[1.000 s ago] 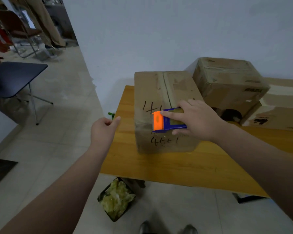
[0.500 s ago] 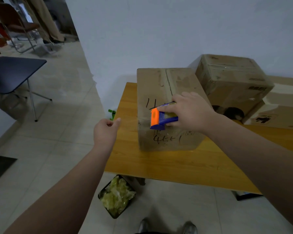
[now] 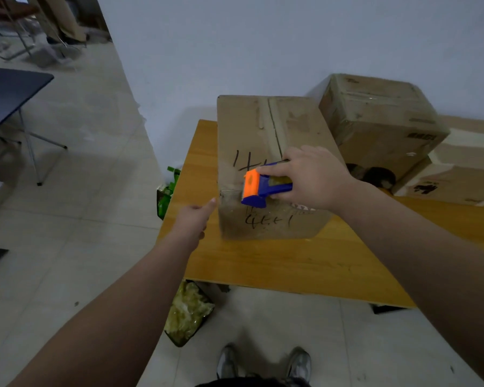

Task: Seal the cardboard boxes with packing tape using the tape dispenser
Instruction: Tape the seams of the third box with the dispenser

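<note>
Pressing the blue/orange plastic tape dispenser [image 3: 259, 188] flat & dragging it straight over the front box [image 3: 263, 129] top-front edge should lay tape w/o wrinkles, IMO. Right hand [image 3: 313, 178] is wrapped round the dispenser at that edge. Left hand [image 3: 192, 219] sits by the box's front-left corner; can't tell if it pinches anything. Cardboard is matte, scuffed, marker-scrawled.

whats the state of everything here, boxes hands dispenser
front box, flaps closed, standing on the table
tape dispenser, gripped by the right hand, at the box's near top edge
right hand, gripping the dispenser
left hand, by the box's near left corner, fingers hidden
rear box, closed
</note>
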Tool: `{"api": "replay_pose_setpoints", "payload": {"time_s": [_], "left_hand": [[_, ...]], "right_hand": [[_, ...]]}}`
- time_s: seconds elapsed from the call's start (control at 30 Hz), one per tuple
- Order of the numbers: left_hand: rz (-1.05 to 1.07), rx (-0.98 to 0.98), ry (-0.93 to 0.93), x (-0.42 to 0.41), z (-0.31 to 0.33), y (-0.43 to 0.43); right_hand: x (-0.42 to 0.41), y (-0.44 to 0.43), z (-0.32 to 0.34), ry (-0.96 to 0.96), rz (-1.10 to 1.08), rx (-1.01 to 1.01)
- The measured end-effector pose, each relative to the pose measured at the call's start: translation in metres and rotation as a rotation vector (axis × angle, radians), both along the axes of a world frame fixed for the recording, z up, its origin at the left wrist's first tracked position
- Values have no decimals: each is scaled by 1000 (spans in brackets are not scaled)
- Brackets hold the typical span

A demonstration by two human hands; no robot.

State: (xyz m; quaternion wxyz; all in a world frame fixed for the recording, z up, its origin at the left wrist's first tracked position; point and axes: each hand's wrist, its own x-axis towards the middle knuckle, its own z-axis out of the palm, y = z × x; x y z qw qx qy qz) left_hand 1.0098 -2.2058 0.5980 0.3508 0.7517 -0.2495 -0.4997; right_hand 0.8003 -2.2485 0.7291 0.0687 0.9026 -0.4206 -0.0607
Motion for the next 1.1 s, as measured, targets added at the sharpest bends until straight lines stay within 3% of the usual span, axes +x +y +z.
{"api": "replay_pose_setpoints", "payload": {"time_s": [0.2, 0.73, 0.9, 0.97, 1.03, 1.1], "left_hand": [[-144, 70, -8, 1, -1, -3], [-167, 94, -151, -10, -3, -7], [-200, 199, -188, -7, -1, 1], [-136, 91, -246, -11, -3, 5], [-29, -194, -270, -15, 1, 11], [20, -454, -139, -21, 9, 20]], "right_hand": [[0, -2, -2, -4, 2, -1], [1, 3, -1, -6, -14, -13], [1, 4, -2, -8, -15, -6], [1, 5, -2, -4, -17, -8], [1, 7, -2, -8, -21, -6], [0, 8, -3, -12, -24, -14]]}}
